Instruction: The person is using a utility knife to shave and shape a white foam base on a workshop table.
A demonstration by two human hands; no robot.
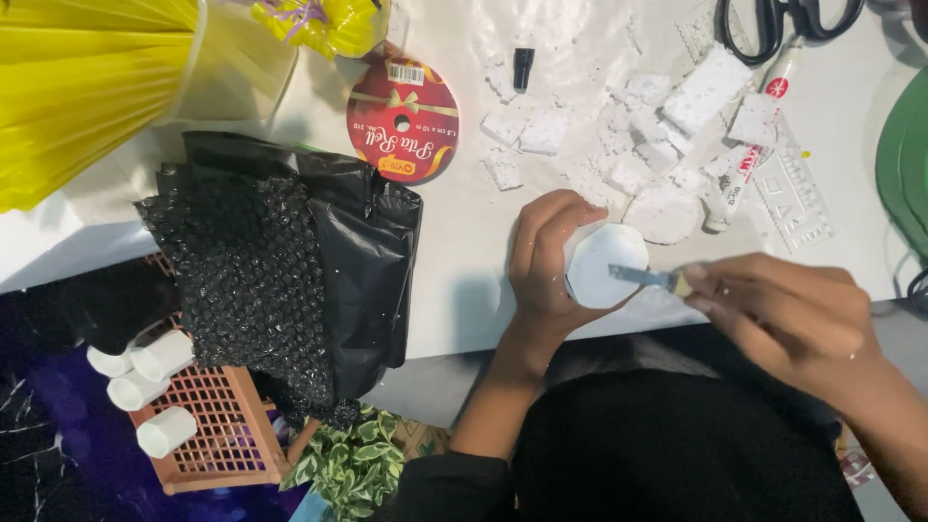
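My left hand (543,261) grips a white foam piece (601,266) with cut, angular edges, near the table's front edge. My right hand (773,304) holds a craft knife (650,277) whose metal blade lies against the foam piece's face. Just beyond, a round white foam disc (663,215) lies on the white table (464,261), among several white foam offcuts (628,135) and crumbs.
A red ribbon spool (403,118) lies at centre back, a black cap (523,68) beyond it. Black scissors (788,21), a glue tube (749,155) and a clear stencil ruler (793,188) sit at right. Black bubble wrap (271,271) overhangs an orange basket (217,425) with white rolls. Yellow paper (87,87) is far left.
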